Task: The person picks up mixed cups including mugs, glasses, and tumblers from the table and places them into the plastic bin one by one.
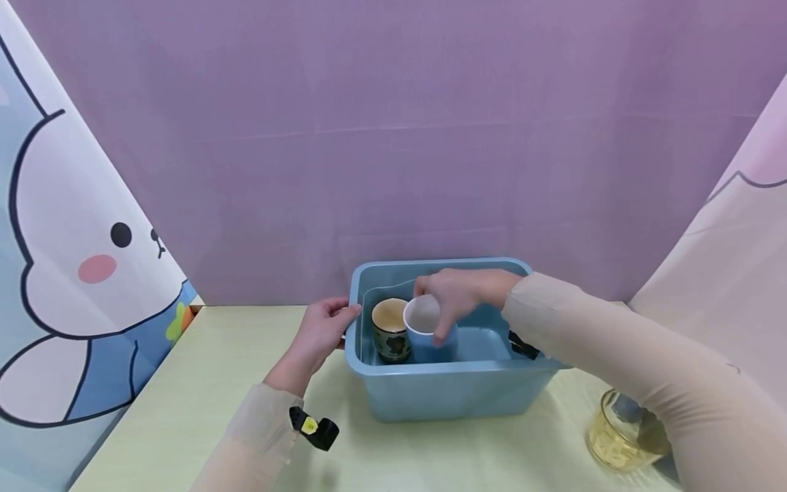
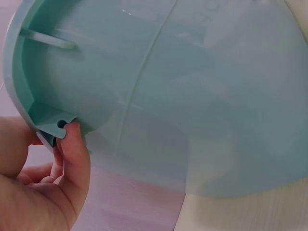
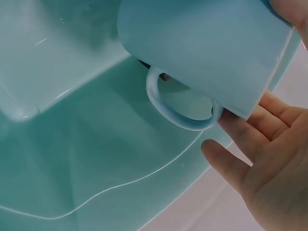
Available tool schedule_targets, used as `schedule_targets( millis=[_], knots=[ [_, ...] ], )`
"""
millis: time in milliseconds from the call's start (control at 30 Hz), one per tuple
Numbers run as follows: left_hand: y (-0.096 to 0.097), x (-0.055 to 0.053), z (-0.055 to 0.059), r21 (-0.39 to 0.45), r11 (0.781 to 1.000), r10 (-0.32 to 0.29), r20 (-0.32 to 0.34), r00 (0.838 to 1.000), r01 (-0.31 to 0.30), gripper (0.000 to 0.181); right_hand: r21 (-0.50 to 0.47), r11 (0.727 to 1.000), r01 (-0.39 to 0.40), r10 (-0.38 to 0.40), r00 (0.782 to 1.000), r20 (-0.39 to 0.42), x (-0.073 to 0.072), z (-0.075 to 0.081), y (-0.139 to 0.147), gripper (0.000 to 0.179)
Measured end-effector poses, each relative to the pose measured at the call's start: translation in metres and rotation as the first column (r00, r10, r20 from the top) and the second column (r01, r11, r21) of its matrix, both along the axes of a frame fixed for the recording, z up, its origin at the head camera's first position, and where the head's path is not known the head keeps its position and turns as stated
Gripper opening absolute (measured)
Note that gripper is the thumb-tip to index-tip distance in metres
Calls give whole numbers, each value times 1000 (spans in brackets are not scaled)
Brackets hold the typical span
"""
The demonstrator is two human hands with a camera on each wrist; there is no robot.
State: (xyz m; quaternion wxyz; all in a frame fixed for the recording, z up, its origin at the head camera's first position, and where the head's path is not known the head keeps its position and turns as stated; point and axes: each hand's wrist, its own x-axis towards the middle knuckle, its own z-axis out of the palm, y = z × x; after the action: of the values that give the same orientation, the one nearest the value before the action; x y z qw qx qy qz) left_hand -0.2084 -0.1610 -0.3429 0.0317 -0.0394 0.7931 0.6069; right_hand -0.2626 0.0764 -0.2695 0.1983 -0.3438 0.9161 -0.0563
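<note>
Inside the smooth blue plastic tub [image 1: 449,393]: glossy dark-patterned cup [image 1: 391,345] upright; pale-blue loop-handled mug [image 1: 424,345] just beside, right hand [image 1: 458,290] fingers clamped on its rim, base contact undetermined | left hand [image 1: 322,328] fingers pinching tub's edge | outside, on counter [image 1: 184,389]: transparent round glass [image 1: 615,441] | work judged part-done, mug unreleased

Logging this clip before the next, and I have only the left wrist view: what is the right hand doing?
Observer: The right hand holds a mug inside the bin.
Operator: Does anything stand beside the mug?
Observer: Yes, a patterned cup, on its left.
Operator: And outside the bin, on the right?
Observer: A glass on the table, partly hidden by the right sleeve.
</note>
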Motion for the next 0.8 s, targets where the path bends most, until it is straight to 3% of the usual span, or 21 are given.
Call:
schedule_targets(
  millis=[433, 800],
  knots=[
    [-1, -4, 1, -2, 1000, -18, -8, 1000, 18, 40, 76, 997, -14, 13, 1000, 13, 0, -4, -6, 69],
    [-2, -3, -5, -13, 1000, -17, 4, 1000, 18, 39, 123, 992, -12, 13, 1000, -10, 4, -15, -13, 67]
  ],
)
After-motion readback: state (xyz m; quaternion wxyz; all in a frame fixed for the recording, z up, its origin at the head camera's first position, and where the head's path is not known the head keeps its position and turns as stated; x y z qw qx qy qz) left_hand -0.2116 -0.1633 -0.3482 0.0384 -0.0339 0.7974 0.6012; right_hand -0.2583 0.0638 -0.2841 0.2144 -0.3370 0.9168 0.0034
